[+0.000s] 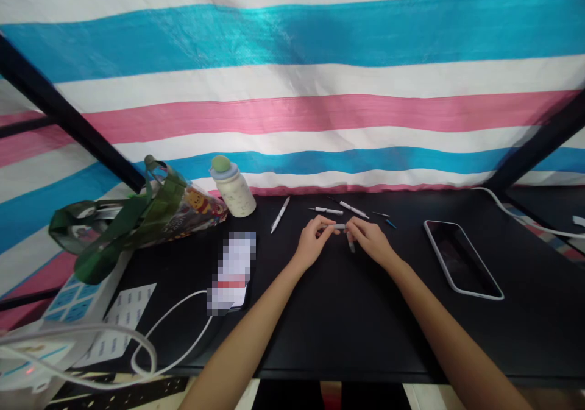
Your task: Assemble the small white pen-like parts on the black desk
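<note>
The left hand (314, 242) and right hand (371, 241) meet just above the middle of the black table (347, 337), fingers curled, both pinching a slim white pen (340, 226) that lies crosswise between them. A short grey piece (351, 247) hangs below the right fingers; whether it is joined to the pen is hidden.

Just beyond the hands, near the far edge, lie three more white pens (280, 214), (325, 211), (354, 209), then a thin dark rod (381, 214) and a small blue piece (390, 223). Right of the hands, a phone (461, 261) in a pale case lies face up. Left of them sits a pixelated, unreadable object (232, 273).

At the far left corner stand a bottle (233, 187) with a green cap and a printed bag (201, 206) showing Winnie the Pooh, with green handles. Off the near left corner are a sheet (121, 321) of tiny unreadable labels, a white cable (173, 331) and a power strip (30, 370) with a red light. Behind the table hangs a tarp (292, 117) striped blue, white and pink, crossed by black bars (59, 105).
</note>
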Demonstrator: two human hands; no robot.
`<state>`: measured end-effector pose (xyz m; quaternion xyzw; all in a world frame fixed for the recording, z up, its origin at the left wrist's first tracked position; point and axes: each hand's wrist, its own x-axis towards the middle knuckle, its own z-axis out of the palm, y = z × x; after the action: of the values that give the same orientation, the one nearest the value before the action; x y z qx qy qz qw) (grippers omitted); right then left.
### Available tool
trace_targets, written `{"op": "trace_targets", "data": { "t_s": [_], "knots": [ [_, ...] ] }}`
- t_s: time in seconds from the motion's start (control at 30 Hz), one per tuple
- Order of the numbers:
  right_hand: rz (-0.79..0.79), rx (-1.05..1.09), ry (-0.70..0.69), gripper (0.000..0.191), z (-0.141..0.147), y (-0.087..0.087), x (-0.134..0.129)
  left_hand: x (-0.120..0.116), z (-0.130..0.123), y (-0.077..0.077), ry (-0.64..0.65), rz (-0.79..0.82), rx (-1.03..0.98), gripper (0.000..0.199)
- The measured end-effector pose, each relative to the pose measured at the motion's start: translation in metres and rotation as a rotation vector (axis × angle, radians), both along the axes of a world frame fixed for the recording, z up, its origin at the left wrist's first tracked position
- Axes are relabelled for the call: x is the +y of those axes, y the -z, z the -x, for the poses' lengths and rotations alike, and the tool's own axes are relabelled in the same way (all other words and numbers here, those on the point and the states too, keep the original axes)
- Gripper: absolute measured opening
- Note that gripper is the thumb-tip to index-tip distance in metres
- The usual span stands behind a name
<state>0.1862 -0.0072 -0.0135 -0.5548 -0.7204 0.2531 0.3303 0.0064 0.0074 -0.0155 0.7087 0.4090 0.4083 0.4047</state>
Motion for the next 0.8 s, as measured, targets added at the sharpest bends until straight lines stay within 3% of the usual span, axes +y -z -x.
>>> {"op": "trace_targets", "data": {
  "t_s": [0.1,0.33,0.6,0.8],
  "knots": [
    [-0.001,0.015,0.022,0.025,0.0005,-0.0001,-0.0001,-0.0006,-0.0002,0.0006,0.003,0.005,0.007,0.017],
    [0.005,-0.043,0.023,0.042,-0.0003,0.0002,0.0011,-0.0029,-0.0018,-0.0009,0.038,0.004,0.042,0.017],
    [-0.030,0.030,-0.041,0.023,0.0035,0.0005,-0.0013,0.0002,0.0004,-0.0008,-0.021,0.005,-0.028,0.020],
    [-0.017,-0.053,-0.015,0.044,0.0007,-0.0008,-0.0005,-0.0025,-0.0005,-0.0021,0.030,-0.019,0.008,0.018]
  ]
}}
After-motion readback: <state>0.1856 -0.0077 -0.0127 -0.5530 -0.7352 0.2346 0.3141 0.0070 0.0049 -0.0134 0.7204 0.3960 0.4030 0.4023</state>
